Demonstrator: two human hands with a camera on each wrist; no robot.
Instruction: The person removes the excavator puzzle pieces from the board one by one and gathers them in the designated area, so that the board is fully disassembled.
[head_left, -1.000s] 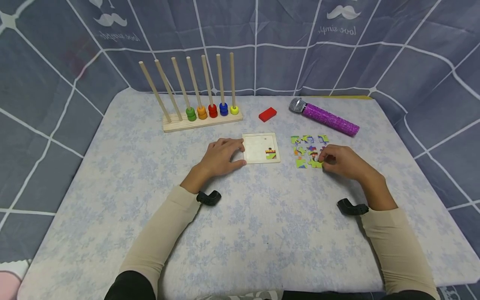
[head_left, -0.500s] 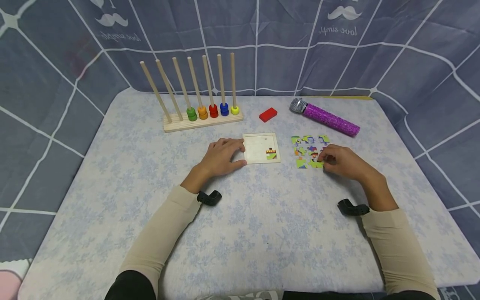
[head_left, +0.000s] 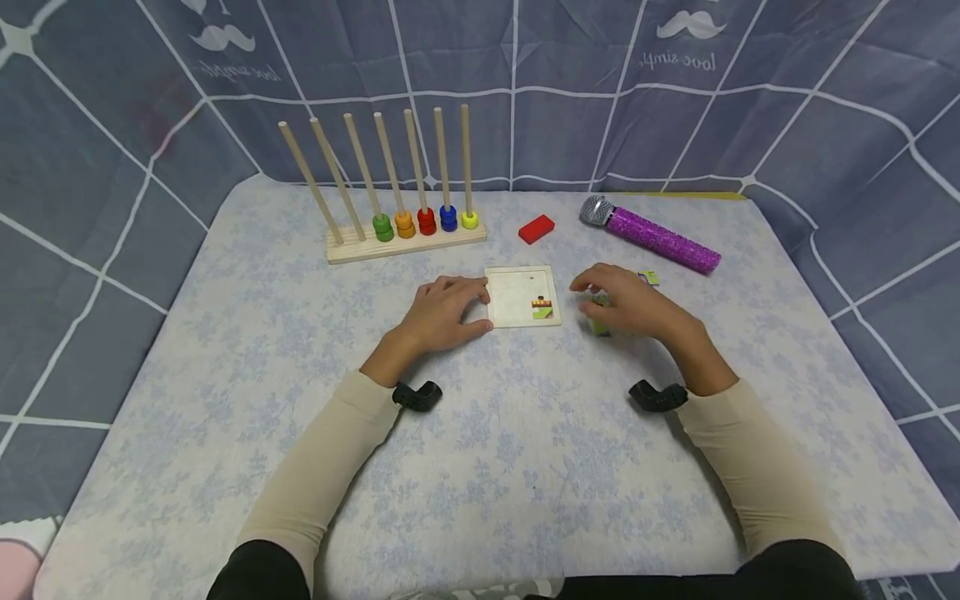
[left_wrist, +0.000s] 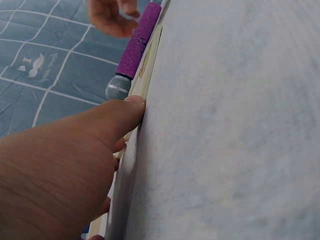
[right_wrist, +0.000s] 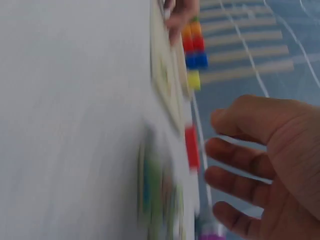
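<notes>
My left hand (head_left: 446, 315) holds the left side of a pale wooden puzzle tray (head_left: 513, 296), thumb at its near corner and fingers along the edge. Inside the tray, at the lower right, lies a puzzle piece (head_left: 542, 310) with green and red on it. To the right of the tray, my right hand (head_left: 630, 302) hovers over several loose puzzle pieces (head_left: 600, 327) and hides most of them. The right wrist view shows those pieces blurred, with the fingers (right_wrist: 235, 150) of that hand parted and loosely bent, nothing visible between them.
A wooden peg stand (head_left: 408, 242) with coloured rings stands at the back left. A red block (head_left: 536, 229) lies behind the tray, and a purple glitter microphone (head_left: 660, 239) lies behind the loose pieces. A blue patterned curtain (head_left: 562, 133) borders the table.
My right hand has left the right side of the loose pieces, moved left towards the tray and opened its fingers. The left hand and the tray have stayed in place.
</notes>
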